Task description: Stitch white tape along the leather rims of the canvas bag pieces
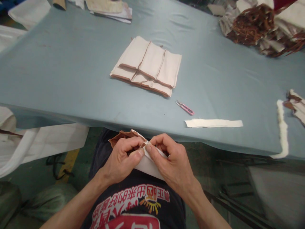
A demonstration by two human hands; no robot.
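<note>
Over my lap, just off the table's front edge, I hold a white fabric piece with a brown lining (152, 167). My left hand (125, 156) pinches its upper edge between thumb and fingers. Close beside it, my right hand (170, 156) pinches the same edge, the two thumb tips almost meeting. Brown lining shows beyond my left fingers; the palms hide much of the piece. On the table ahead lies a stack of white fabric pieces with brown edges (149, 65). Pink-handled thread snips (186, 107) rest to the right of that stack.
A blue-green cloth covers the table (78, 70). Near its front edge lies a white strip (214, 123); another pale strip (283, 130) hangs toward the right edge. A brown and white heap (254, 25) fills the far right corner. Papers (111, 9) lie at the back left.
</note>
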